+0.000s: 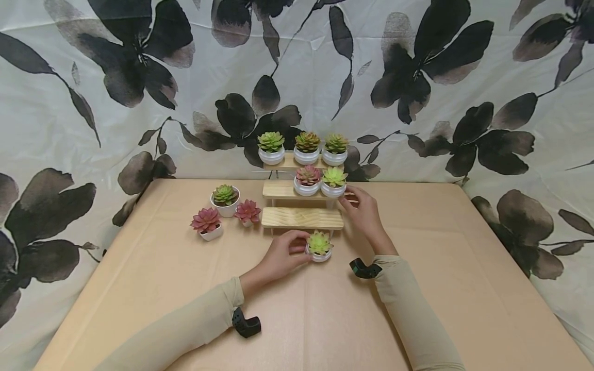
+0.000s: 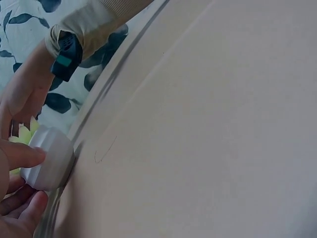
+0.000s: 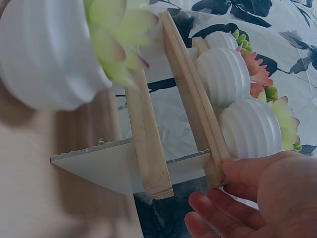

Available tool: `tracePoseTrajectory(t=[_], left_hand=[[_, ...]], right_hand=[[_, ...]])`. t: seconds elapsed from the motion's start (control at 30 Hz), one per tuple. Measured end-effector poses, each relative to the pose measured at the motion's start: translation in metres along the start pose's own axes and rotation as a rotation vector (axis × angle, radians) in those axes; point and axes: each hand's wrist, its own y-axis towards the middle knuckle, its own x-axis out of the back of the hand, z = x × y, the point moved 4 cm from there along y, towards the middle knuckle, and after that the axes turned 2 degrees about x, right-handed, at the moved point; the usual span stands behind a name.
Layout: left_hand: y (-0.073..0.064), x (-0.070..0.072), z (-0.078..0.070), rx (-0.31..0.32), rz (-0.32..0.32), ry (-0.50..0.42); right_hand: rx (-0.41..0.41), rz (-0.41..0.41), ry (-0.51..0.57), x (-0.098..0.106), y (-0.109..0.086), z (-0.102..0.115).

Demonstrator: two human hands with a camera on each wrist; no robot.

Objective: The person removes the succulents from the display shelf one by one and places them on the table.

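My left hand (image 1: 284,253) grips a small white pot (image 2: 52,158) holding a light green succulent (image 1: 319,242), in front of a three-tier wooden stand (image 1: 301,218). Whether that pot touches the table I cannot tell. At the right end of the middle tier, my right hand (image 1: 364,211) pinches the board's end, thumb (image 3: 245,168) close beside a ribbed white pot (image 3: 250,130). This pot carries a yellow-green succulent (image 1: 334,176); a pink succulent (image 1: 308,175) stands left of it. Three green succulents, including the middle one (image 1: 307,142), line the top tier.
Left of the stand, a green potted succulent (image 1: 225,196) and two pink ones, one nearer (image 1: 206,220) and one beside the stand (image 1: 247,211), sit on the tan table (image 1: 417,299). Behind the table hangs a white cloth (image 1: 320,67) with dark flowers.
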Motion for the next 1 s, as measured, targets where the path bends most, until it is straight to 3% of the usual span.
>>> tracePoseTrajectory(t=[0.33,0.73,1.0], left_hand=[[0.010,-0.009,-0.001,-0.003,0.015,0.032],[0.013,-0.017,-0.004,0.015,0.018,-0.013],[0.013,-0.018,-0.006,0.004,0.020,0.015]], right_hand=[[0.007,-0.003,-0.003,0.000,0.000,0.000],[0.014,-0.004,-0.010,-0.001,0.000,0.000],[0.015,-0.006,-0.010,-0.001,0.001,-0.002]])
